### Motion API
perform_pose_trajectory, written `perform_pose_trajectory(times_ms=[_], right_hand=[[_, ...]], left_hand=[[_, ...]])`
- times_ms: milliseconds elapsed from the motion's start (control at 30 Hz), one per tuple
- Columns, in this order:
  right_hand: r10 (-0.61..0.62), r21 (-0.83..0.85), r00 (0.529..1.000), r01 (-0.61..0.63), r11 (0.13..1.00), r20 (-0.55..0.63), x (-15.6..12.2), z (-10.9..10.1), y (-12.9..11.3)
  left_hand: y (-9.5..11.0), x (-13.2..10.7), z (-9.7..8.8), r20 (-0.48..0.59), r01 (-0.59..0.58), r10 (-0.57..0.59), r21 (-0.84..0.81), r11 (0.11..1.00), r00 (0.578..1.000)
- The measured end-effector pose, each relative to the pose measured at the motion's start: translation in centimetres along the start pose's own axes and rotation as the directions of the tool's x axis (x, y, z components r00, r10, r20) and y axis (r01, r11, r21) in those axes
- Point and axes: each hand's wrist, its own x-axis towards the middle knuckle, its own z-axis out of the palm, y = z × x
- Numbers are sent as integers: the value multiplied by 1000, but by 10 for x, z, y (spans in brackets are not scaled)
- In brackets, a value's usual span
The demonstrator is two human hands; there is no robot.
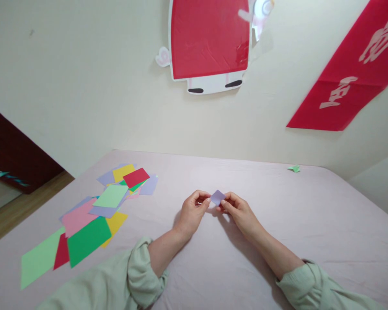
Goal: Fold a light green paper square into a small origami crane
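Observation:
A small lavender piece of paper (217,197), diamond-shaped from here and seemingly folded, is held just above the table between both hands. My left hand (194,212) pinches its left corner between thumb and fingers. On the opposite side, my right hand (239,212) grips the right corner the same way. The fingertips hide the paper's side corners, and its underside is out of sight.
Coloured paper sheets overlap on the left of the pale cloth-covered table (194,172), among them a green sheet (89,241), a pink sheet (80,218) and a red sheet (136,178). A small light-green folded paper (294,168) lies at the far right, near the wall.

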Motion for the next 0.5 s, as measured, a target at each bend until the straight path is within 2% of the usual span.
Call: perform_pose_trajectory(times_ms=[233,367,500], right_hand=[[-56,-84,998,59,995,37,-2,1,-1],[-102,-193,994,107,975,36,-3,1,-3],[-187,-314,982,183,932,19,-4,1,-9]], left_hand=[[2,0,0,-2,-23,23,11,1000,1000],[2,0,-1,6,-18,18,9,1000,1000],[2,-1,-1,25,-67,65,78,995,998]])
